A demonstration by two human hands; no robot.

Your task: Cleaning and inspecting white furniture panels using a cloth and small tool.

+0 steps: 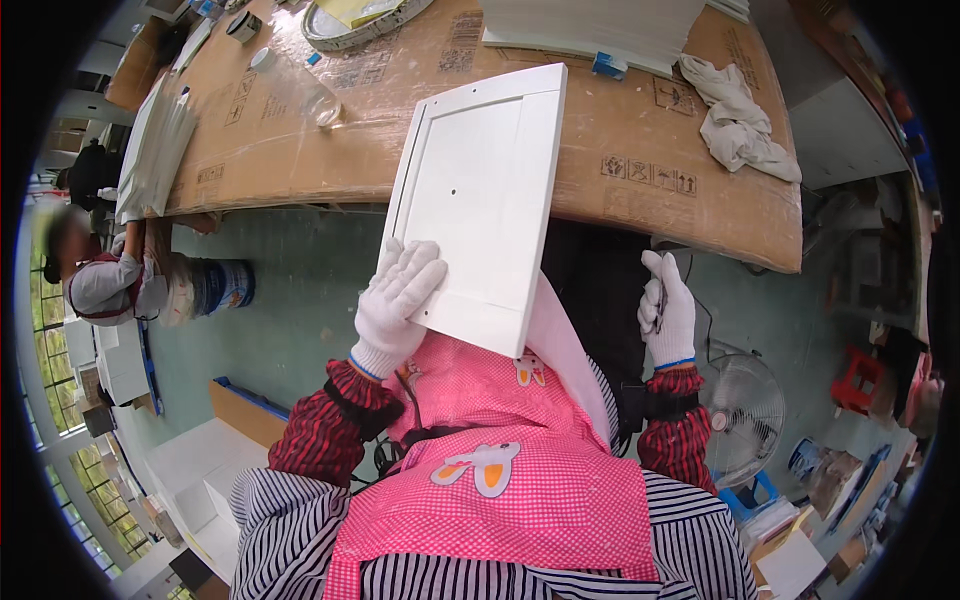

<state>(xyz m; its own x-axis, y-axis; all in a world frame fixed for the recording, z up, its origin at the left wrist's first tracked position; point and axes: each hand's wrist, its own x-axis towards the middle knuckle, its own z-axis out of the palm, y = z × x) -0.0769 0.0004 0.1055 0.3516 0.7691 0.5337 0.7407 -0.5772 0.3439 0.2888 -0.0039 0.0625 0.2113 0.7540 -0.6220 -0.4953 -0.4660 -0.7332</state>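
A white framed panel point(478, 190), like a cabinet door, stands tilted in front of me. Its upper part overlaps the table edge and its lower end is by my apron. Small dark holes mark its frame, and one dark spot shows near its middle. My left hand point(398, 300), in a white glove, grips the panel's lower left edge with the fingers laid over its face. Off to the right, apart from the panel, my gloved right hand point(668, 312) is raised with its fingers curled. Something small and dark shows between those fingers, too small to name.
A cardboard-covered table point(370, 150) spans the front. On it are stacked white panels point(600, 25), a crumpled white cloth point(735, 115), a small blue box point(609, 66) and a round tray point(365, 22). A fan point(745, 415) stands at right; another person point(110, 280) works at left.
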